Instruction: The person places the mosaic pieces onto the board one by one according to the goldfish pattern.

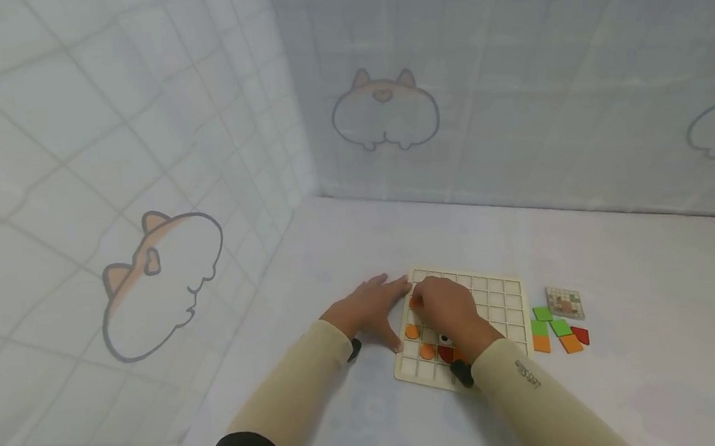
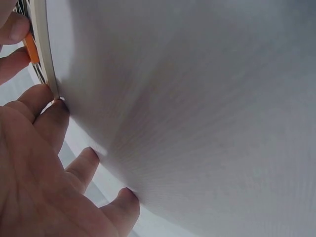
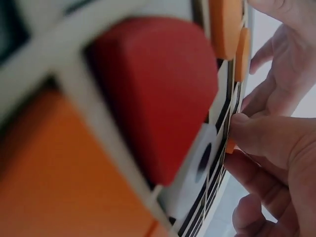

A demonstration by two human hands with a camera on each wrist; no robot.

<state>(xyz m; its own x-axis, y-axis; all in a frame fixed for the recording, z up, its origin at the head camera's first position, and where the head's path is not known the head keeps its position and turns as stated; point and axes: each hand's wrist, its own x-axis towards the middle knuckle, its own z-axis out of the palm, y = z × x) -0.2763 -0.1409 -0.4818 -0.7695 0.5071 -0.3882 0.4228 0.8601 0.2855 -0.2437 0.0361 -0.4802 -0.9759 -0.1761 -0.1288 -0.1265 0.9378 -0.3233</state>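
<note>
A pale wooden grid board (image 1: 509, 302) lies on the white surface. My right hand (image 1: 449, 307) is over its left part and pinches a small orange tile (image 3: 230, 145) between thumb and forefinger, at a cell near the left edge. My left hand (image 1: 370, 309) lies along the board's left side with fingers spread; its thumb and forefinger touch the edge. Orange tiles (image 1: 412, 331), a red tile (image 3: 163, 89) with one rounded corner and a white tile with a black dot (image 3: 200, 163) sit in the grid. My right wrist hides part of the board.
Several loose tiles lie right of the board: green tiles (image 1: 560, 327), orange tiles (image 1: 571, 344) and a red tile (image 1: 581, 335). Behind them is a small patterned card (image 1: 565, 302). Curtain-like walls with cartoon drawings (image 1: 385, 112) stand at the back and left.
</note>
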